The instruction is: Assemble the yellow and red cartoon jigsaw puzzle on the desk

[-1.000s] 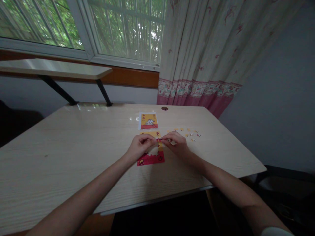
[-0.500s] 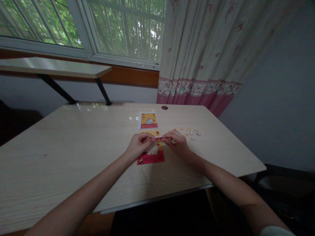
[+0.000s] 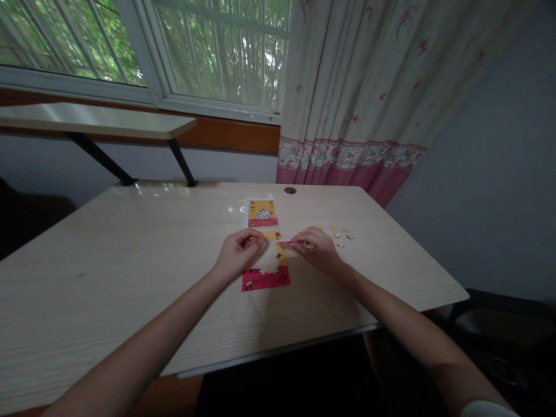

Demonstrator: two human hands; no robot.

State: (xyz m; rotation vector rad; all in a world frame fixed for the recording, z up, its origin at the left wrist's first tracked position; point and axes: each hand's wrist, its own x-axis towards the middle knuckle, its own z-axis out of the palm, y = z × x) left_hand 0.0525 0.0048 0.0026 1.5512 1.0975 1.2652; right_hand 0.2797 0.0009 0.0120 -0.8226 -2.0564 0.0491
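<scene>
My right hand [image 3: 319, 250] is closed in a pinch on a small pink-red and white jigsaw piece [image 3: 284, 243], held above the right side of a partly assembled jigsaw puzzle [image 3: 267, 282]. The puzzle has a yellow top and right edge, a red bottom and a gap in its middle where the table shows. Over its upper left side is my left hand [image 3: 238, 252], thumb and fingers pressed together; whether anything is between them is hidden. Behind the puzzle lies a picture card [image 3: 263, 213] with a white animal on yellow and red.
Several loose jigsaw pieces [image 3: 339, 236], yellow and white, lie on the wooden table [image 3: 174, 249] beyond and right of my right hand. A raised shelf [image 3: 99, 119] on black legs stands at the back left. A curtain [image 3: 347, 116] hangs behind the table.
My left hand has drawn back leftward, away from the piece that both hands were touching. The piece is still in my right hand, which has shifted slightly.
</scene>
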